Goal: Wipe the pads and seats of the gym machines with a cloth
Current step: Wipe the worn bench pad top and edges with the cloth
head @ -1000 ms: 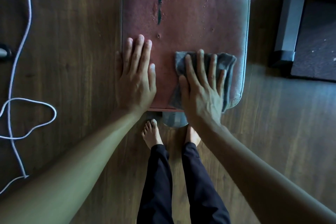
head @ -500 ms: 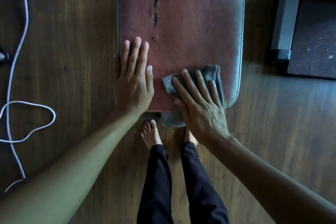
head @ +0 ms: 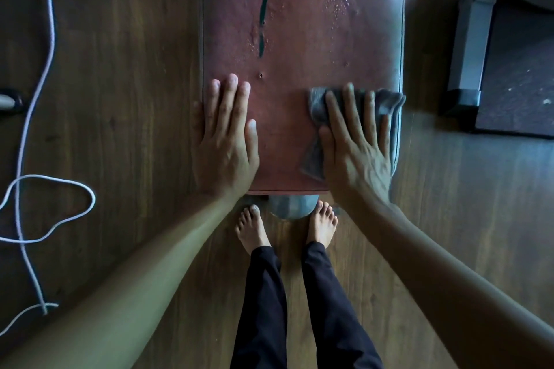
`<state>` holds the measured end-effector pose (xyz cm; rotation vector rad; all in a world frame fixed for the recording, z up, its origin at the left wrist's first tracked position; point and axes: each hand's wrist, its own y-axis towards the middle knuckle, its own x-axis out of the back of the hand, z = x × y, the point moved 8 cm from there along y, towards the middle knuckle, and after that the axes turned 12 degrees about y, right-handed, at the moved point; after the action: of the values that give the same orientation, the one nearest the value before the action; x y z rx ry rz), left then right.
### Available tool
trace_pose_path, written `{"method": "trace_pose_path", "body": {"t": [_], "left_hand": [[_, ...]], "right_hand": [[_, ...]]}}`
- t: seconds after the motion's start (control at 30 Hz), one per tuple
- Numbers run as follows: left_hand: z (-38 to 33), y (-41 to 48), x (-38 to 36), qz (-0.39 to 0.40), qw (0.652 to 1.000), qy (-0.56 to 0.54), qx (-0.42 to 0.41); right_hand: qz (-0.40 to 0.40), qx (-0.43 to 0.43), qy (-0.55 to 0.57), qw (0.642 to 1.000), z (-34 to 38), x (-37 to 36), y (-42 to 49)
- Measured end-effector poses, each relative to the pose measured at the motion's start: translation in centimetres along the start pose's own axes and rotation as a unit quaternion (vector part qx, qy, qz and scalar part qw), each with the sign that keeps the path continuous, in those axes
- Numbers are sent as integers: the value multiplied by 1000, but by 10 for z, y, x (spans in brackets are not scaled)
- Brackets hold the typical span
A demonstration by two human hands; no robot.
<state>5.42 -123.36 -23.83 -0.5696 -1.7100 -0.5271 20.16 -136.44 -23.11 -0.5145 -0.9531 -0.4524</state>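
From the head camera we see our left hand (head: 224, 144) lying flat, fingers straight, on the near left edge of the red pad (head: 299, 39). Our right hand (head: 355, 144), fingers spread, presses the grey cloth (head: 388, 100) on the near right corner (droplets lie farther up).

No legible text; only a dark stroke (head: 264, 18) on the red pad (head: 302, 123)

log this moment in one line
step: wipe pad | right hand: pressing cloth on pad | left hand: flat on pad
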Motion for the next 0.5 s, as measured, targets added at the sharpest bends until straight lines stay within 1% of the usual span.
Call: {"method": "trace_pose_path", "body": {"t": [0.03,0.07,0.1,0.17,0.2,0.23,0.27,0.33,0.4,0.43,0.47,0.5], "left_hand": [[-1,-1,-2,10,1000,2,2],[-3,-10,-6,18,1000,11,3],[-7,-9,-3,17,1000,9,-1],[-2,3,1,6,1000,0,0],[-1,5,5,-5,1000,-9,4],[-2,8,9,-18,1000,-15,4],[-4,14,13,-32,999,-20,3],[-3,36,16,-56,998,-28,9],[-3,63,12,-70,997,-31,17],[-4,76,8,-70,997,-34,23],[-5,88,5,-67,997,-35,30],[-7,99,3,-65,997,-29,30]], "right_hand": [[-7,-36,8,999,2,-3,9],[-6,-52,7,999,10,-7,17],[14,-19,6,1000,24,-13,18],[53,92,-16,994,34,-21,-3],[64,129,-27,989,27,-17,-14],[60,137,-32,988,14,-10,-16],[48,120,-32,991,1,-3,-7],[8,34,-19,999,-12,8,26],[-27,-41,13,999,-8,8,53],[-32,-42,14,998,-2,6,57],[-24,-8,6,1000,5,4,57],[0,54,-13,998,8,1,52]]}}
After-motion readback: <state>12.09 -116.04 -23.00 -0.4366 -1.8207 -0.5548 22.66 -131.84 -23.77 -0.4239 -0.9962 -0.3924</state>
